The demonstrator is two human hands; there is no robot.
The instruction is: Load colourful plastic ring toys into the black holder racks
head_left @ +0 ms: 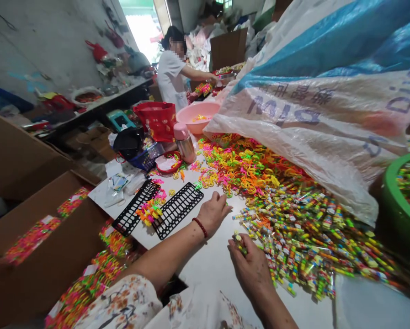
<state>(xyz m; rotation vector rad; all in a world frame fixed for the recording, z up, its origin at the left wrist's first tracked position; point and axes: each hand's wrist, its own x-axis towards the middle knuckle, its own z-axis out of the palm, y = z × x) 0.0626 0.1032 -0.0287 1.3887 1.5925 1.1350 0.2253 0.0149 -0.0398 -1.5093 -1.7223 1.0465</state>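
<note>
Much of a white table was taken up in a cluttered workroom. Several slim sticks were held in the right hand, the fingers curled around them and pale ends left showing. Such a bundle was probably best gripped lightly with its ends level, so that none slid loose. Near it the left hand was held with fingers bent and close together; whether anything was pinched could not be told. Just beyond, wrapped sticks were heaped, bordered by coloured plastic loops; mixing the two was best avoided. Leftward, a black rack was laid flat, within easy reach. Farther off, a co-worker was seen near a pink basin.
</note>
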